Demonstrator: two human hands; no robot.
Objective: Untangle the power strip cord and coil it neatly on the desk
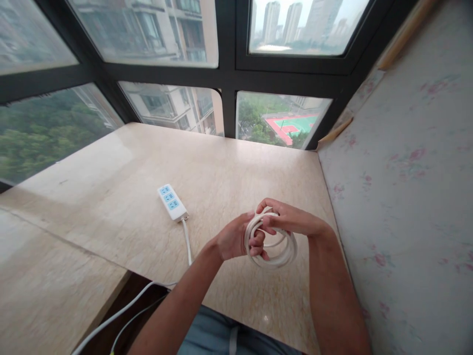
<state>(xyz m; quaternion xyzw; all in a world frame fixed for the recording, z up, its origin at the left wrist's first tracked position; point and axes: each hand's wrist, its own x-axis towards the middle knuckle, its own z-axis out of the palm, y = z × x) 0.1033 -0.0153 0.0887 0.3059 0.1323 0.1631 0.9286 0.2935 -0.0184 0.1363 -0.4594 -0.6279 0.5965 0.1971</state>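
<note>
A white power strip (172, 201) with blue-framed sockets lies on the beige marble sill (229, 167). Its white cable (187, 241) runs from the strip toward me, drops over the sill's front edge and comes back up into a coil (275, 249) of several loops held above the sill. My left hand (234, 239) grips the left side of the coil with fingers wrapped round the loops. My right hand (288, 219) pinches the top of the coil from the right, fingers closed on the cable.
Dark-framed windows (229, 74) close off the far side of the sill. A floral-papered wall (406, 187) stands at the right. A lower marble ledge (48, 291) lies at the front left, with a dark gap where the cable hangs.
</note>
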